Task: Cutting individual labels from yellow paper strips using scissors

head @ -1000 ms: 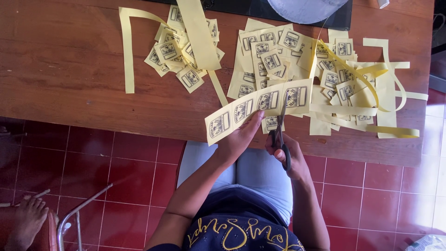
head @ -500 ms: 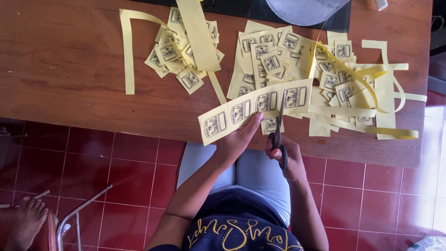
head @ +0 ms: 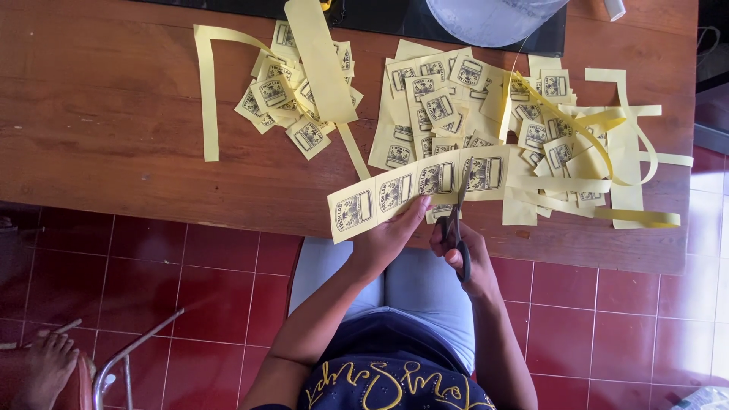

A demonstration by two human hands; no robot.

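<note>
My left hand [head: 391,237] pinches a yellow paper strip of printed labels [head: 395,190] by its lower edge and holds it above the wooden table's near edge. My right hand [head: 469,258] grips dark scissors [head: 458,216], whose blades cross the strip between its last two labels on the right. Both hands sit over my lap.
A wooden table [head: 114,152] carries a pile of cut label squares [head: 292,99] at centre left, a pile of label sheets [head: 433,99] in the middle, and yellow offcut strips [head: 607,144] at right. A person's bare foot [head: 45,368] shows at bottom left on the red tile floor.
The strip has slid slightly left and the scissors' blades now cut into it between the labels. My hands have stayed almost in the same place.
</note>
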